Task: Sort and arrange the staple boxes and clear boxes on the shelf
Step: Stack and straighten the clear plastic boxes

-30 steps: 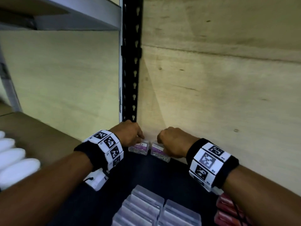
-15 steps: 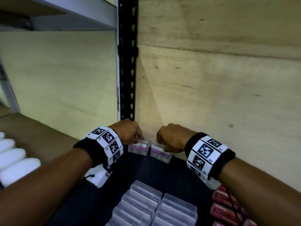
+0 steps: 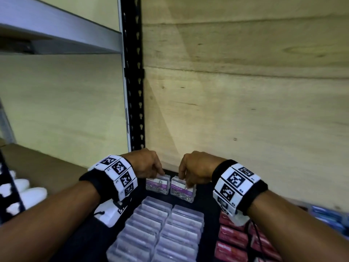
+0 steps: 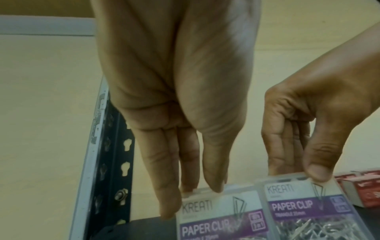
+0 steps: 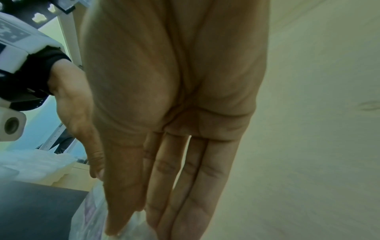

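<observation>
Left hand and right hand pinching paper-clip boxes — far fingers hidden, contents blurred

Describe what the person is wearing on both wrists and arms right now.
Each wrist carries a black fabric band ringed with white square tiles printed with black coded markers: left wrist band, right wrist band. A white camera block hangs under each, with a thin black cord. The forearms are sleeveless; left hand and right hand are ungloved.

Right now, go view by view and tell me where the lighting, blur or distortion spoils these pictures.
Head view: dim shelf, a slanting bright patch on the wooden back wall, straight edges bowed by the wide lens. Left wrist view: the paper clip boxes are soft, yet their labels read; the left hand is stretched long. Right wrist view: greenish cast, the right hand fills the frame, the box under it is smeared.
</observation>
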Tool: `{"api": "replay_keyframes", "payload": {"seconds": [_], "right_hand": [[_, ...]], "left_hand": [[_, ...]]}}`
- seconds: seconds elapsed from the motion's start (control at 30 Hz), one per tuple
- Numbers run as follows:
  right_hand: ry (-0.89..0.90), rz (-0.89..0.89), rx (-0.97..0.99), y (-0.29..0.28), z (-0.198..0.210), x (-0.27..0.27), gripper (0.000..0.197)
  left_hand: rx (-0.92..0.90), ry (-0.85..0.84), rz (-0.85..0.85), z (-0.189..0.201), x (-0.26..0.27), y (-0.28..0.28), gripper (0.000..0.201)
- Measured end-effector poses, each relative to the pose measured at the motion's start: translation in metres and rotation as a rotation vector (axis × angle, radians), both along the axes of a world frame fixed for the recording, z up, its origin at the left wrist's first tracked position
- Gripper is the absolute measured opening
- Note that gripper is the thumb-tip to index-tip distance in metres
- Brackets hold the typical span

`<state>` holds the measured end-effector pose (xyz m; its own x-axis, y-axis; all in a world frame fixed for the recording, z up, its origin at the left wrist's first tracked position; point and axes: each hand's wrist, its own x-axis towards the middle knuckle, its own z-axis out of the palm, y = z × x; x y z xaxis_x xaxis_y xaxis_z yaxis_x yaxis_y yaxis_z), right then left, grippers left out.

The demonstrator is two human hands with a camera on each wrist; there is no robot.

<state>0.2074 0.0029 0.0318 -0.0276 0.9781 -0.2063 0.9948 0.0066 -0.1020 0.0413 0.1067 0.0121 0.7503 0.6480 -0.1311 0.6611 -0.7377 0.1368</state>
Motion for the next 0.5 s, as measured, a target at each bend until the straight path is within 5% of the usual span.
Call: {"api": "replay_keyframes", "payload": {"seconds": [0.5], "right_hand": [[0.058, 0.005, -0.031, -0.054, 0.002, -0.009, 0.029]], "left_hand": [[0.017, 0.029, -0.054, 0.001, -0.01, -0.055, 0.026]]}}
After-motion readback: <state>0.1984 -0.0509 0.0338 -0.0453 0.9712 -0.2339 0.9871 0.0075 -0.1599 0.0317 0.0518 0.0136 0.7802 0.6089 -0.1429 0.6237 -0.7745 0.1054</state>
